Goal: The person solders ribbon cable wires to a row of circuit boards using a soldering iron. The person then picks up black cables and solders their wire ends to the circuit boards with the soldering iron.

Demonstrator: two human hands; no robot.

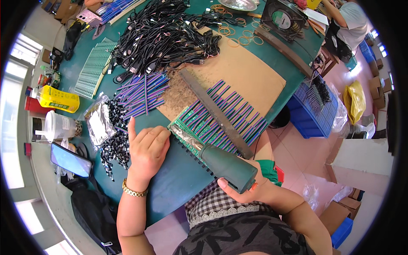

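My right hand (248,189) grips the dark green handle of a soldering tool (225,163); its wide silver tip lies on the near edge of a green circuit-board panel (187,123). A row of purple and green wires (231,114) lies across that panel, pinned under a long dark metal bar (214,110). My left hand (146,151) rests knuckles up on the green table just left of the panel, fingers curled and the index finger pointing away, touching the panel's corner. A gold watch sits on that wrist.
A brown board (250,74) lies under the work. Loose wire bundles (142,93), small black connectors (117,146), a foil bag (97,123), black cables (165,36), spare green panels (93,68), a phone (70,160), a cup, a fan (282,19), a blue crate (314,106). Another person sits top right.
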